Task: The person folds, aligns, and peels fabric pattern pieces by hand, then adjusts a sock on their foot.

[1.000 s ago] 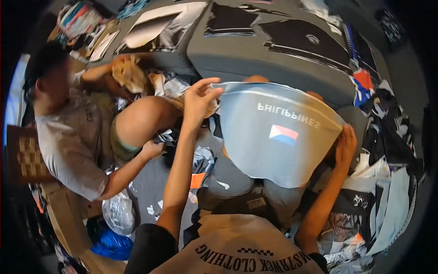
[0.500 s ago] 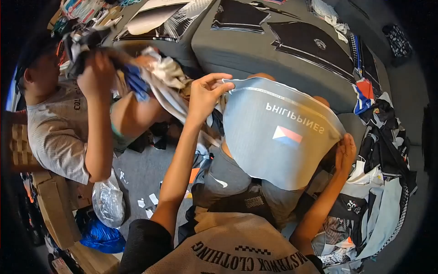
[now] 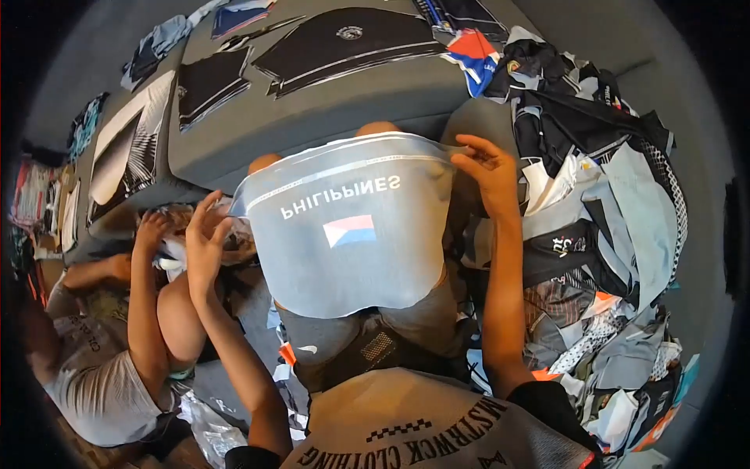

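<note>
A pale blue-grey fabric panel (image 3: 351,266) lies over my thighs, its printed word "PHILIPPINES" and small flag upside down to my view. At the panel's upper left corner is my left hand (image 3: 206,238), fingers curled with the thumb near the cloth edge; it appears to pinch that corner. My right hand (image 3: 488,172) is at the upper right corner, thumb and fingers closed toward the edge of the cloth. The panel's top edge is spread between both hands, and its rounded lower edge rests near my lap.
Black cut panels (image 3: 351,43) lie on the grey sofa (image 3: 312,117) ahead. A large heap of mixed fabric pieces (image 3: 578,258) is at the right. Another person (image 3: 105,391) sits at the left, beside clear plastic (image 3: 209,430).
The view has turned to the right. The panel now lies flatter and more level over my thighs, still between both hands. The other person's raised arm and cloth bundle have come down.
</note>
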The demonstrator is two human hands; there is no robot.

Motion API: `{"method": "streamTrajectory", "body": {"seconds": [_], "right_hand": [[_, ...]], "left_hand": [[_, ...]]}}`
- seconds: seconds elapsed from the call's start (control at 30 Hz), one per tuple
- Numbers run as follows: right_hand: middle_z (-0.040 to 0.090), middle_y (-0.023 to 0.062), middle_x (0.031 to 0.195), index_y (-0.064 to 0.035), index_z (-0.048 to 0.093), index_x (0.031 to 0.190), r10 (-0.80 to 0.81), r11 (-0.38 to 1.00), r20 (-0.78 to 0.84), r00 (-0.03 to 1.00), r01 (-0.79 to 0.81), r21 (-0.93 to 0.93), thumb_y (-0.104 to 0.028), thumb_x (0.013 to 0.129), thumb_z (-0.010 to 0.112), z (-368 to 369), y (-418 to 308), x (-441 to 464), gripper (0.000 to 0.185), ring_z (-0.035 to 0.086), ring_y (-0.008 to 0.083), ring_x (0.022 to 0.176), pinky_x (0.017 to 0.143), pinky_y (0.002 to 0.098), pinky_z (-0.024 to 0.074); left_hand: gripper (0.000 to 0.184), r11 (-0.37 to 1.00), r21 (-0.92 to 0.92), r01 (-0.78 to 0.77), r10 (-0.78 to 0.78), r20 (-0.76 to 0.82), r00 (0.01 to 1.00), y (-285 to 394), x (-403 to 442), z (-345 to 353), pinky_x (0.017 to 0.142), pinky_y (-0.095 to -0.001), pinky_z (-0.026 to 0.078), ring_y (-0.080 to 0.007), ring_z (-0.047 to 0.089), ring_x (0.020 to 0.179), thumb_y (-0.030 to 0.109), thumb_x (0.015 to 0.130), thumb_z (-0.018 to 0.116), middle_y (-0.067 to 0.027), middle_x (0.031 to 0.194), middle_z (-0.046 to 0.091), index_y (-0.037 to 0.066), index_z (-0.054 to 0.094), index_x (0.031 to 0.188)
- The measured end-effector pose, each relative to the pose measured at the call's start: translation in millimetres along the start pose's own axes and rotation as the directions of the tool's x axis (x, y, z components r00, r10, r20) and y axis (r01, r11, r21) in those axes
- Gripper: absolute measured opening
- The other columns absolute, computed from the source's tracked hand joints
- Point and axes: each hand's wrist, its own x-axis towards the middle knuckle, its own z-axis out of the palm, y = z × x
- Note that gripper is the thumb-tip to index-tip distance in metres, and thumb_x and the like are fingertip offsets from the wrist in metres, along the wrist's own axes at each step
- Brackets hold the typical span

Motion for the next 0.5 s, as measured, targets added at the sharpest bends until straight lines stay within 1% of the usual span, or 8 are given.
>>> {"method": "streamTrajectory", "body": {"seconds": [0.13, 0.17, 0.2, 0.23, 0.27, 0.3, 0.37, 0.5], "right_hand": [[0.061, 0.0034, 0.080, 0.0000, 0.061, 0.113, -0.007, 0.997, 0.045, 0.999, 0.004, 0.080, 0.006, 0.071, 0.070, 11.9, -18.2, -5.1, 0.043, 0.054, 0.0092, 0.072, 0.070, 0.0175, 0.0441], [0.061, 0.0034, 0.080, 0.0000, 0.061, 0.113, -0.003, 0.997, 0.047, 0.999, -0.001, 0.077, 0.006, 0.071, 0.070, 11.6, -19.7, -6.4, 0.043, 0.054, 0.0092, 0.072, 0.070, 0.0175, 0.0441], [0.060, 0.0034, 0.080, 0.0002, 0.060, 0.113, -0.007, 0.998, 0.052, 0.999, 0.004, 0.060, 0.006, 0.071, 0.070, 12.5, -21.1, -6.3, 0.044, 0.054, 0.0091, 0.072, 0.069, 0.0174, 0.0440], [0.060, 0.0033, 0.079, 0.0005, 0.059, 0.114, -0.015, 0.999, 0.058, 0.998, 0.012, 0.045, 0.007, 0.071, 0.070, 14.2, -22.2, -5.4, 0.045, 0.054, 0.0090, 0.072, 0.069, 0.0173, 0.0439], [0.060, 0.0033, 0.078, 0.0007, 0.059, 0.115, -0.024, 0.999, 0.063, 0.998, 0.022, 0.032, 0.007, 0.071, 0.070, 16.1, -23.0, -4.4, 0.046, 0.054, 0.0089, 0.072, 0.068, 0.0172, 0.0439], [0.060, 0.0032, 0.078, 0.0010, 0.058, 0.115, -0.034, 0.999, 0.063, 0.997, 0.032, 0.019, 0.007, 0.071, 0.070, 17.5, -23.6, -3.4, 0.047, 0.053, 0.0088, 0.071, 0.068, 0.0171, 0.0438], [0.060, 0.0032, 0.078, 0.0012, 0.059, 0.114, -0.038, 0.999, 0.062, 0.997, 0.035, 0.041, 0.007, 0.071, 0.070, 17.8, -25.2, -2.4, 0.045, 0.053, 0.0088, 0.071, 0.068, 0.0171, 0.0438], [0.060, 0.0033, 0.077, 0.0019, 0.061, 0.109, -0.034, 0.995, 0.045, 0.998, 0.029, 0.101, 0.007, 0.071, 0.071, 7.9, -24.9, -3.2, 0.040, 0.053, 0.0085, 0.071, 0.068, 0.0171, 0.0438]], "left_hand": [[0.039, 0.892, 0.326, -0.314, 0.375, -0.144, 0.916, 42.9, 18.3, 42.3, 0.077, -0.0224, 0.043, -0.0150, 0.057, 0.088, 0.003, 0.079, 0.059, -0.0076, 0.103, 0.062, 0.005, 0.057, 0.118], [0.035, 0.918, 0.243, -0.312, 0.341, -0.087, 0.936, 69.8, 19.7, 67.5, 0.082, -0.0274, 0.043, -0.0179, 0.056, 0.096, 0.006, 0.079, 0.060, -0.0078, 0.110, 0.059, 0.007, 0.059, 0.114], [0.033, 0.921, 0.073, -0.382, 0.378, 0.064, 0.924, 97.5, 18.2, 92.4, 0.087, -0.0322, 0.042, -0.0210, 0.055, 0.099, 0.009, 0.080, 0.060, -0.0089, 0.111, 0.058, 0.007, 0.059, 0.113], [0.033, 0.761, 0.180, -0.624, 0.579, 0.245, 0.777, 105.9, 28.2, 114.1, 0.089, -0.0344, 0.041, -0.0240, 0.055, 0.100, 0.009, 0.080, 0.061, -0.0096, 0.113, 0.057, 0.006, 0.059, 0.112], [0.034, 0.732, 0.050, -0.679, 0.621, 0.363, 0.695, 108.8, 33.9, 140.2, 0.092, -0.0366, 0.039, -0.0259, 0.053, 0.103, 0.010, 0.079, 0.061, -0.0101, 0.113, 0.057, 0.005, 0.059, 0.112], [0.035, 0.709, 0.093, -0.699, 0.583, 0.479, 0.656, 110.9, 37.5, 164.1, 0.094, -0.0378, 0.036, -0.0267, 0.051, 0.106, 0.011, 0.078, 0.063, -0.0105, 0.113, 0.057, 0.004, 0.059, 0.112], [0.037, 0.601, 0.198, -0.775, 0.567, 0.577, 0.587, 107.6, 46.1, 204.2, 0.091, -0.0366, 0.038, -0.0255, 0.048, 0.111, 0.014, 0.078, 0.063, -0.0101, 0.118, 0.055, 0.007, 0.058, 0.115], [0.034, 0.627, 0.124, -0.769, 0.585, 0.578, 0.569, 99.8, 56.1, 239.4, 0.091, -0.0378, 0.036, -0.0263, 0.054, 0.100, 0.010, 0.076, 0.066, -0.0100, 0.108, 0.061, 0.004, 0.061, 0.109]]}}
